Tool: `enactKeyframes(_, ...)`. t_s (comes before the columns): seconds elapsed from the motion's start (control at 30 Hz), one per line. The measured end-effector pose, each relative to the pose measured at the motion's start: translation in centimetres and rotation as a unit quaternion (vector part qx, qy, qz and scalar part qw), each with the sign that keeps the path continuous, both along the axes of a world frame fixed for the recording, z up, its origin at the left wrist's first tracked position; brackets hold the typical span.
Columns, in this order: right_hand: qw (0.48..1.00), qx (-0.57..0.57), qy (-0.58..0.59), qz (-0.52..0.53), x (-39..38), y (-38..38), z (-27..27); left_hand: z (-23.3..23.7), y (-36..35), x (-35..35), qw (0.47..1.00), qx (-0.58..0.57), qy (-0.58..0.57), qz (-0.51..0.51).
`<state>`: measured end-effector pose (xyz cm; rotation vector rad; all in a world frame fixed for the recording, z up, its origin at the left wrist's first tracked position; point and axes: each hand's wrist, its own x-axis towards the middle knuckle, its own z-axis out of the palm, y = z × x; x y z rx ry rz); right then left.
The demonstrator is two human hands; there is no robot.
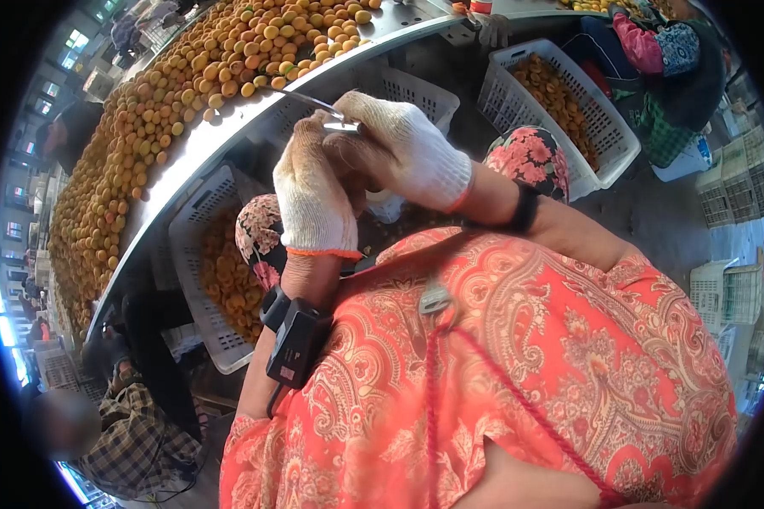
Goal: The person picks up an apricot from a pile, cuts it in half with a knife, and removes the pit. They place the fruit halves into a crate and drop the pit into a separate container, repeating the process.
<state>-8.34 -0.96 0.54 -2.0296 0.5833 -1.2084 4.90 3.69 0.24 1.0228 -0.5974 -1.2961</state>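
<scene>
Both my hands wear white knitted gloves with brown-stained fingers, and they meet in front of the table edge. My right hand (407, 151) is closed around a thin metal knife (307, 100), whose narrow length points up and left. Pressed close beside it, my left hand (314, 191) has its fingers curled; what they hold, if anything, is hidden. A bright shiny piece (341, 127) shows between the hands. Beyond them, many orange-yellow fruits (170, 102) are heaped on the metal table (204, 140).
Below the table edge, a white crate (221, 343) of cut fruit stands at left and another (607, 161) at right. An empty-looking crate (437, 102) is behind my hands. Co-workers sit at lower left (140, 441) and upper right (671, 76). Stacked crates (738, 178) stand far right.
</scene>
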Motion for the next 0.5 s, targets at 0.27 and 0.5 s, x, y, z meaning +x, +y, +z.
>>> enactKeyframes(0.27,0.989,0.131,-0.060,-0.036,0.1,1.0,1.1,0.2,-0.9,-0.3,0.995,-0.091,-0.051,0.001)
enactKeyframes(0.5,0.986,0.137,-0.081,-0.047,0.6,0.1,0.4,0.8,-0.8,-1.4,0.997,-0.052,-0.053,0.027)
